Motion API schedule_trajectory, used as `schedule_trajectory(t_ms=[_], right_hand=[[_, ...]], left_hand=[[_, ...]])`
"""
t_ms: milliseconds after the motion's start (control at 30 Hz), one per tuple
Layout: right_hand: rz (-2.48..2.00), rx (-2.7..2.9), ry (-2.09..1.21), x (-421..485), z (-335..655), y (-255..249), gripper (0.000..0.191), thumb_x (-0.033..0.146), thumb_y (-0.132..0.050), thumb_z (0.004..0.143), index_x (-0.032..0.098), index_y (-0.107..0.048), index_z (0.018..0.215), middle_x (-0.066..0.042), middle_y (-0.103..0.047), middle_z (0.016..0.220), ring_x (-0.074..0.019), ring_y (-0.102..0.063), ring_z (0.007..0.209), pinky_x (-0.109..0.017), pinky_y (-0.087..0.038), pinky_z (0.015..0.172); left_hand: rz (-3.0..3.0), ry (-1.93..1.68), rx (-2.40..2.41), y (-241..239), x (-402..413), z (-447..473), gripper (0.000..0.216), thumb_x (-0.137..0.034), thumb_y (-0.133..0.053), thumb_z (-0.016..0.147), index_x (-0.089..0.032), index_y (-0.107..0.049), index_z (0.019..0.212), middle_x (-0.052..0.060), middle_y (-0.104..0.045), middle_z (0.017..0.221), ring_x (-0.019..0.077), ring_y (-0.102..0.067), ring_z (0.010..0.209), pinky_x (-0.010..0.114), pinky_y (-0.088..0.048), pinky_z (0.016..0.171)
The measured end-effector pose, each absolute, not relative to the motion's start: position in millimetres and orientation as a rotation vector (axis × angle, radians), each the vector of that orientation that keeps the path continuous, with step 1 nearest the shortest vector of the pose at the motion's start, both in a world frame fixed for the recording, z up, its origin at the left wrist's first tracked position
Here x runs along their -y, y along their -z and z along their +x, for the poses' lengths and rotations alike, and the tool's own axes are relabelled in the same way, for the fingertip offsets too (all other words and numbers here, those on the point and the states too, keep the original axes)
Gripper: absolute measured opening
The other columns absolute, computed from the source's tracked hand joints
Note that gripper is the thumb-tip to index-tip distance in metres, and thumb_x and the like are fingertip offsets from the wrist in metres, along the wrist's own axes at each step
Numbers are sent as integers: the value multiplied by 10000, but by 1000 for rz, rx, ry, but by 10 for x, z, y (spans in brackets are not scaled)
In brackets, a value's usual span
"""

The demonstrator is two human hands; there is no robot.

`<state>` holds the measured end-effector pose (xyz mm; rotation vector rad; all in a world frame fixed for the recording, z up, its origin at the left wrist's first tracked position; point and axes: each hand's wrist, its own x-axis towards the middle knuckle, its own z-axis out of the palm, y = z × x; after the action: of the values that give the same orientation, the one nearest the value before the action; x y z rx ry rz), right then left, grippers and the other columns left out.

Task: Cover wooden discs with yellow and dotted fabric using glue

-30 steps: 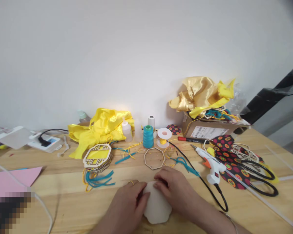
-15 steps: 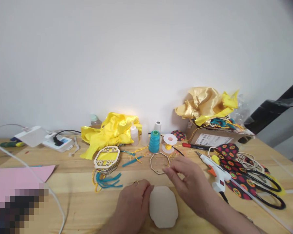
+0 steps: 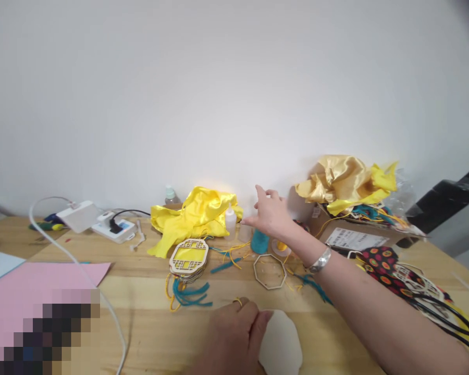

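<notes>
White card (image 3: 282,344) is lying at the frame's lower centre; I'm pinching its edge with my left hand (image 3: 238,329), presumably steadying it, while my right hand (image 3: 272,212) is hanging, fingers wide, near blue thread (image 3: 260,242).

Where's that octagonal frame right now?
In the head view, the octagonal frame lies just right of centre, in front of the teal thread cone and beyond the pale scalloped panel.
</notes>
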<state>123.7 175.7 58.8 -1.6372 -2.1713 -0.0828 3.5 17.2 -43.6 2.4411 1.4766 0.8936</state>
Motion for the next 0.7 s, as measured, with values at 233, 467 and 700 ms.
schedule_trajectory(t_ms=[233,467,700], right_hand=[[-1675,2139,146,-1823,1095,-499,876,403,-665,700,9,-287,1385,-225,-627,1021,-351,-484,1078,-432,-348,820],[-1690,2093,142,-1817,1057,-508,793,286,-627,723,24,-295,1394,-210,-623,1004,-314,-532,988,-405,-380,784],[-1426,1951,120,-1338,1330,-1005,874,258,-638,717,27,-206,1441,-126,-634,900,-302,-520,1030,-445,-416,884]], left_hand=[[2509,-967,-1438,443,-180,39,289,-218,-421,902,-212,-520,631,3,-615,584,142,-602,511,254,-365,465],[2496,-1024,-1408,441,-179,24,277,-198,-416,898,-215,-510,638,3,-604,587,142,-589,510,259,-376,467],[2091,-1432,-1620,367,-191,-11,259,-271,-529,862,-189,-504,1107,115,-606,1105,239,-588,1019,367,-490,778]])
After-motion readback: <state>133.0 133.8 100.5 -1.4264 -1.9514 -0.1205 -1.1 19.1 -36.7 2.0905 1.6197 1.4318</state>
